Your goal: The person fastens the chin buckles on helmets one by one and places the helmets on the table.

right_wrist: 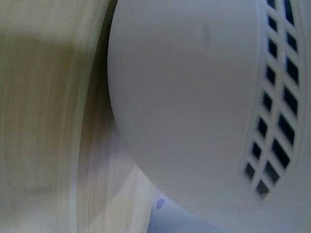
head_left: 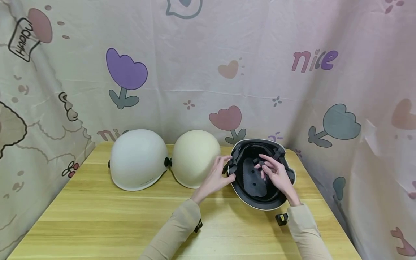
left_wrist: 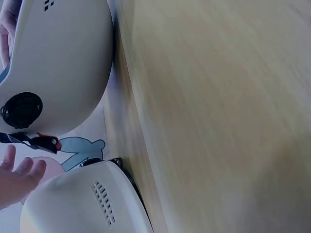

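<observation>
At the right of the table, a helmet (head_left: 242,199) lies upside down, its black padded inside facing up. My right hand (head_left: 277,176) is over the opening, pinching a small black strap buckle (head_left: 261,163) between thumb and fingers. My left hand (head_left: 215,177) is at the helmet's left rim with its fingers spread and bent a little. In the left wrist view, those fingers (left_wrist: 22,177) are apart from a black strap with a red-tipped clip (left_wrist: 46,142), which hangs beside the round black side knob (left_wrist: 22,110). The right wrist view shows the pale shell (right_wrist: 194,107) with slotted vents.
A cream helmet (head_left: 196,155) stands upright just left of my left hand. Further left is a white helmet (head_left: 138,159), its black side knob close to the cream one. The wooden table (head_left: 107,220) ends at a patterned cloth (head_left: 182,72) behind.
</observation>
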Action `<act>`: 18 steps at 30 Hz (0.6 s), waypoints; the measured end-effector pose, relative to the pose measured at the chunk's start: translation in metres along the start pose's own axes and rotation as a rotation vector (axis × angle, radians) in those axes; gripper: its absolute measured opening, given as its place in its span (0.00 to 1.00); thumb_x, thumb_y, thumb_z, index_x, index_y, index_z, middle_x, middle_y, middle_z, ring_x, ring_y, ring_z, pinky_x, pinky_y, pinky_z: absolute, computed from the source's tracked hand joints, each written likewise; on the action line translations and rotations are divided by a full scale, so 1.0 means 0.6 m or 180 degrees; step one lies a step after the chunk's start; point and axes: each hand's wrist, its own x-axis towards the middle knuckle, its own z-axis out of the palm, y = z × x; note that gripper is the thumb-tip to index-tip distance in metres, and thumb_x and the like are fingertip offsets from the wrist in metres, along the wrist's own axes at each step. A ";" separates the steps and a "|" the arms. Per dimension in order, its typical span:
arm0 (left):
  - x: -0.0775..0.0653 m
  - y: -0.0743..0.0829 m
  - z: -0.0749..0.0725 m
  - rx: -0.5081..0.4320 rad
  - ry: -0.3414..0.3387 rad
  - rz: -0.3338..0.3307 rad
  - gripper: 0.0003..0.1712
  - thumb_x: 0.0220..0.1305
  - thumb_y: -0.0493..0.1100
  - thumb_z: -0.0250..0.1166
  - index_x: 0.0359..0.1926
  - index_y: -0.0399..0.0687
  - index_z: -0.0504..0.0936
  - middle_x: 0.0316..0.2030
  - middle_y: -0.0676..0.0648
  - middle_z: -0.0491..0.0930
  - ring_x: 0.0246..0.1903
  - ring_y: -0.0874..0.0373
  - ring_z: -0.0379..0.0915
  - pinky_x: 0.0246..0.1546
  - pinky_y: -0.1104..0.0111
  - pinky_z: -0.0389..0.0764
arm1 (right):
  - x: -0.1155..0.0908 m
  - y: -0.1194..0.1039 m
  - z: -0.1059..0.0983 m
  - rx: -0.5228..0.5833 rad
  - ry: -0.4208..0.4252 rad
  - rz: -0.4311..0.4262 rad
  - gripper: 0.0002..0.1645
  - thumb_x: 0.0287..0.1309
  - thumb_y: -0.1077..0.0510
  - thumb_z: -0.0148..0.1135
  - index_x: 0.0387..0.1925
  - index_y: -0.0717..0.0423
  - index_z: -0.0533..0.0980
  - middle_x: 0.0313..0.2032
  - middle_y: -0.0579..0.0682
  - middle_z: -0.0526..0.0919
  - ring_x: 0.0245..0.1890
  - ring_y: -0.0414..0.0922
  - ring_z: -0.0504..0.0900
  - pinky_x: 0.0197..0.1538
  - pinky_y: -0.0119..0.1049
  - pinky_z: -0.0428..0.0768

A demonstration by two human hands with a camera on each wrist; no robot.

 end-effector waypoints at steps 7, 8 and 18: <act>-0.001 -0.001 0.000 0.0027 -0.0067 -0.0075 0.37 0.60 0.45 0.65 0.70 0.51 0.64 0.68 0.40 0.63 0.67 0.44 0.65 0.68 0.49 0.70 | -0.001 -0.004 0.000 0.0009 -0.0012 0.0015 0.30 0.65 0.79 0.44 0.69 0.71 0.64 0.44 0.40 0.86 0.20 0.43 0.77 0.20 0.36 0.77; -0.001 -0.001 -0.001 0.0011 -0.0086 -0.0075 0.37 0.61 0.45 0.65 0.70 0.51 0.64 0.68 0.40 0.64 0.68 0.44 0.64 0.69 0.49 0.69 | -0.001 -0.004 0.000 0.0026 -0.0008 0.0025 0.31 0.64 0.79 0.43 0.68 0.70 0.64 0.43 0.39 0.85 0.20 0.43 0.76 0.20 0.35 0.77; -0.001 0.003 -0.003 -0.0056 -0.0253 -0.0192 0.34 0.63 0.46 0.63 0.69 0.52 0.64 0.70 0.43 0.66 0.70 0.50 0.63 0.71 0.52 0.67 | -0.002 -0.010 0.002 0.0071 0.0135 0.0037 0.14 0.70 0.71 0.51 0.52 0.76 0.75 0.37 0.40 0.88 0.19 0.50 0.79 0.21 0.35 0.80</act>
